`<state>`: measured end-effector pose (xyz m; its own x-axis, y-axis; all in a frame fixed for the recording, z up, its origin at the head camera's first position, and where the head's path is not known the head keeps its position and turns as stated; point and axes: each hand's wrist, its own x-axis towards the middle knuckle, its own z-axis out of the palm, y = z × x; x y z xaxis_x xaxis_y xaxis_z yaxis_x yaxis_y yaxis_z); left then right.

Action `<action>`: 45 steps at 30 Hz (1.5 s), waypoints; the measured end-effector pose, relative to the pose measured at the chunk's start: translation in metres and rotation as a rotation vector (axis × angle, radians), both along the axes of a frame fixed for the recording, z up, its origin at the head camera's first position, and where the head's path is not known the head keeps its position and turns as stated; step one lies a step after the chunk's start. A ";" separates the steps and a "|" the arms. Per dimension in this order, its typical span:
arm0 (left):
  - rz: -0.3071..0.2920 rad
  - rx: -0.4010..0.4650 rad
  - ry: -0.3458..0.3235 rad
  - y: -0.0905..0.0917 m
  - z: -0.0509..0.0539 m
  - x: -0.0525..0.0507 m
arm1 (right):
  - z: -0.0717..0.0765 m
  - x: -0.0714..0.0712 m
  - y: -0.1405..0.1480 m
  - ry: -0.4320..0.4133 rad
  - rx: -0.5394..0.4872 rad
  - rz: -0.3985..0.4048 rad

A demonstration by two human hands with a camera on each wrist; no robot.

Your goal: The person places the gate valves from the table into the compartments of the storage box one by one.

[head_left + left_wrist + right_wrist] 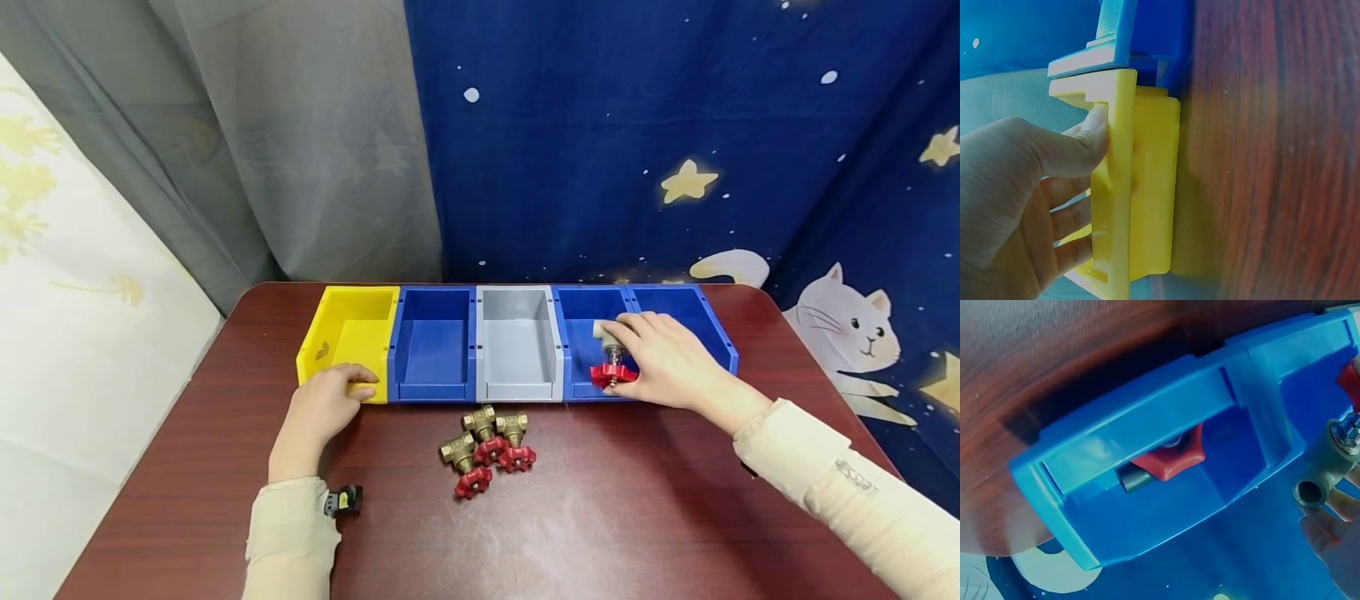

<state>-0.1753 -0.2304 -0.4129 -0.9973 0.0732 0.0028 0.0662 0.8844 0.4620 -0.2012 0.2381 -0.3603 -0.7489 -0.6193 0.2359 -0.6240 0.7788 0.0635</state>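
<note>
My right hand (663, 358) grips a stop valve (615, 354) with a pale pipe body and red handwheel, over the second blue bin (573, 390) from the right. In the right wrist view the held valve (1322, 465) shows its round open end, fingers against its body. A similar valve (1169, 462) lies in the rightmost blue bin (1141, 425). My left hand (322, 412) rests at the front edge of the yellow bin (311, 342). In the left wrist view its thumb touches the rim and the other fingers reach behind it, partly hidden.
Several bins stand side by side along the table's back, including a grey bin (517, 390) and another blue bin (432, 392). Three brass valves (480, 421) with red handwheels lie clustered on the brown table (585, 517) in front. Curtains (570, 167) hang behind the bins.
</note>
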 end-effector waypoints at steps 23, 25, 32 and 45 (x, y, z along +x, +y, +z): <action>-0.009 -0.003 0.007 -0.002 0.000 0.002 | -0.009 -0.043 -0.025 -0.112 0.170 -0.036; -0.013 -0.001 0.011 -0.002 0.000 0.001 | -0.010 -0.045 -0.024 -0.123 0.180 -0.045; -0.020 -0.002 0.020 0.001 0.000 -0.001 | -0.014 -0.048 -0.021 -0.128 0.208 -0.049; -0.019 -0.008 0.022 -0.001 -0.002 -0.002 | -0.019 -0.053 -0.025 -0.092 0.244 -0.018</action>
